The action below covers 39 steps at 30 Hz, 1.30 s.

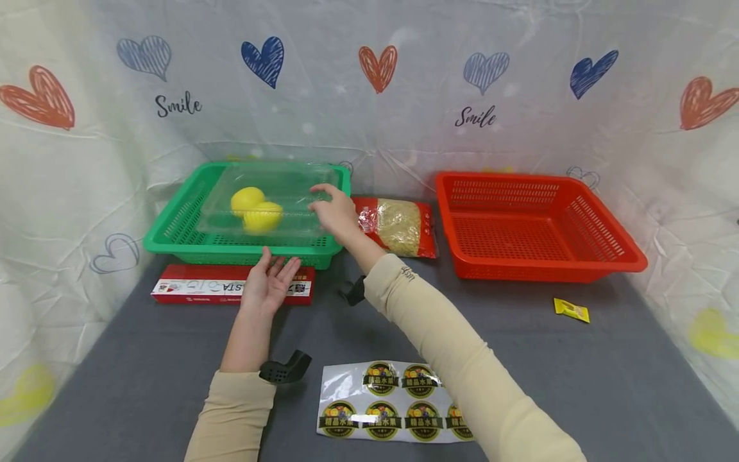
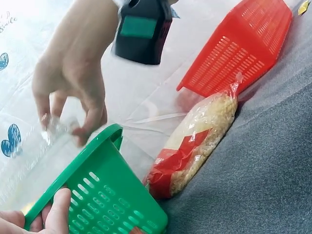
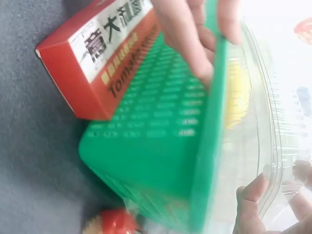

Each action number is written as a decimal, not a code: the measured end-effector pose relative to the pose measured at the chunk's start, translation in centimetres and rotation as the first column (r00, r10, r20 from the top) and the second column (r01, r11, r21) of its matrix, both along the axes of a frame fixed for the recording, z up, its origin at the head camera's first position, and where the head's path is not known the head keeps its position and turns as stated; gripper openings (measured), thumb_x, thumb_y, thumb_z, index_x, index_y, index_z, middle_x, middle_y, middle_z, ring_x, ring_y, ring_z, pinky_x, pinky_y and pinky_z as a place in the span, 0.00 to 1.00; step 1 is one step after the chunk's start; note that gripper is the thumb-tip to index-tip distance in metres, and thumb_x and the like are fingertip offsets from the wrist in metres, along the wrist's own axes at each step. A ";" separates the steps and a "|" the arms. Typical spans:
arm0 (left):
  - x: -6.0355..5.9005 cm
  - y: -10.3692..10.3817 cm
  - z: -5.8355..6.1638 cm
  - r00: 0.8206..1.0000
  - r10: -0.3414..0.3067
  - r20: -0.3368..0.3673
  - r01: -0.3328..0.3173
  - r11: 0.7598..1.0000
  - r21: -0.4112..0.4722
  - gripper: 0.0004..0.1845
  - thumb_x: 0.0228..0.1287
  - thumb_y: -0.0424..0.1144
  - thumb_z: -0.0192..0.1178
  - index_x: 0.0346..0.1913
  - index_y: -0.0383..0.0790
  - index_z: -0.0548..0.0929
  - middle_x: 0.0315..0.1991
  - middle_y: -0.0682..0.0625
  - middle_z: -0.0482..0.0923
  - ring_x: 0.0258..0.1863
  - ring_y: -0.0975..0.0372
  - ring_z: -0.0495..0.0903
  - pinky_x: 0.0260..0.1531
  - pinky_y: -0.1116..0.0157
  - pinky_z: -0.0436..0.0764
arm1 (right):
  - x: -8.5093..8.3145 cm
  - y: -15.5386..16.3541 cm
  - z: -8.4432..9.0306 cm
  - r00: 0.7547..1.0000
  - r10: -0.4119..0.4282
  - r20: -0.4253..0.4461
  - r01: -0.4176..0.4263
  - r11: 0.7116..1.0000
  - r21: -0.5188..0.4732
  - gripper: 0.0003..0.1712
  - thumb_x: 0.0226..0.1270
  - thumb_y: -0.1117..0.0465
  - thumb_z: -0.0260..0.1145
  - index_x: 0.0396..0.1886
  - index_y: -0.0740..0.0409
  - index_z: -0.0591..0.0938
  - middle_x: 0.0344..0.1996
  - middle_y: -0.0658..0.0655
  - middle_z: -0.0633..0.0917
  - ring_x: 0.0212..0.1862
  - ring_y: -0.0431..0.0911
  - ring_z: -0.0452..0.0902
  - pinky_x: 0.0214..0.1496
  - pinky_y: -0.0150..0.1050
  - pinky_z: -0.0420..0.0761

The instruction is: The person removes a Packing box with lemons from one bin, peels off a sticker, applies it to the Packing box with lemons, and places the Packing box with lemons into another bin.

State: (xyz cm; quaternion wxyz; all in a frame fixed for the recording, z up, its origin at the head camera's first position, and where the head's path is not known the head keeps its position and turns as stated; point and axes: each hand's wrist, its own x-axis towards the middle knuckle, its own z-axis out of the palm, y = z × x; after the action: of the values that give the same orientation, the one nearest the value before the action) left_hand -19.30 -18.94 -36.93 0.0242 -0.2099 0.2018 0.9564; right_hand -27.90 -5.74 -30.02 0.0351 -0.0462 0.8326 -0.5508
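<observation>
Right hand (image 1: 335, 212) pinched the clear clamshell box (image 1: 265, 202) at frame center-left. Left hand (image 1: 268, 282) lay open, fingers touching the green basket (image 1: 173, 231).

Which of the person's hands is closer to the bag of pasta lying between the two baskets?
The right. The right hand grips the clear plastic container just beside the pasta bag. The left hand rests against the green basket, farther away.

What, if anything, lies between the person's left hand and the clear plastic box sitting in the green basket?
The near wall of the green perforated plastic basket does. The left hand rests against it from outside, while the clear plastic box sits inside, pinched by the right hand.
</observation>
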 end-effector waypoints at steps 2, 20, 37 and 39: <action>0.0 0.0 0.0 1.000 -0.005 -0.002 0.005 1.000 0.004 0.28 0.65 0.44 0.48 0.67 0.60 0.56 0.59 0.52 0.57 0.67 0.57 0.54 0.57 0.63 0.66 | 0.1 0.7 0.5 1.000 0.006 -0.002 -0.006 1.000 -0.020 0.19 0.63 0.59 0.59 0.54 0.42 0.77 0.41 0.50 0.79 0.20 0.48 0.74 0.24 0.39 0.77; -0.1 -0.7 -0.3 0.996 -0.077 -0.054 0.079 0.996 0.038 0.26 0.64 0.43 0.50 0.64 0.54 0.56 0.56 0.49 0.59 0.68 0.57 0.52 0.58 0.61 0.64 | 2.6 7.3 3.6 0.996 0.089 -0.025 -0.091 0.986 -0.142 0.18 0.63 0.62 0.59 0.54 0.49 0.77 0.37 0.61 0.82 0.14 0.42 0.61 0.18 0.34 0.68; 0.0 -0.5 -0.4 0.993 -0.085 -0.079 0.083 0.996 -0.027 0.30 0.66 0.43 0.49 0.69 0.55 0.52 0.66 0.49 0.53 0.67 0.56 0.54 0.57 0.62 0.64 | 5.6 13.9 3.6 0.989 0.136 -0.066 -0.143 0.984 -0.110 0.19 0.65 0.62 0.57 0.56 0.54 0.75 0.43 0.61 0.77 0.33 0.57 0.77 0.32 0.38 0.80; 0.0 -0.5 -0.4 0.993 -0.085 -0.081 0.081 0.996 -0.047 0.29 0.67 0.42 0.49 0.68 0.54 0.54 0.64 0.49 0.57 0.67 0.56 0.56 0.56 0.62 0.65 | 6.0 14.7 3.5 0.988 0.138 -0.068 -0.145 0.983 -0.116 0.19 0.64 0.62 0.57 0.56 0.56 0.75 0.43 0.61 0.76 0.31 0.55 0.77 0.31 0.36 0.80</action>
State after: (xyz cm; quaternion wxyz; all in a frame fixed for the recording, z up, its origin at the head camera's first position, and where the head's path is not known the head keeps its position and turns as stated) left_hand -19.31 -19.41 -37.35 0.0510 -0.1618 0.2319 0.9578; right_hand -21.89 8.92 -26.52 0.0464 -0.1237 0.7930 -0.5947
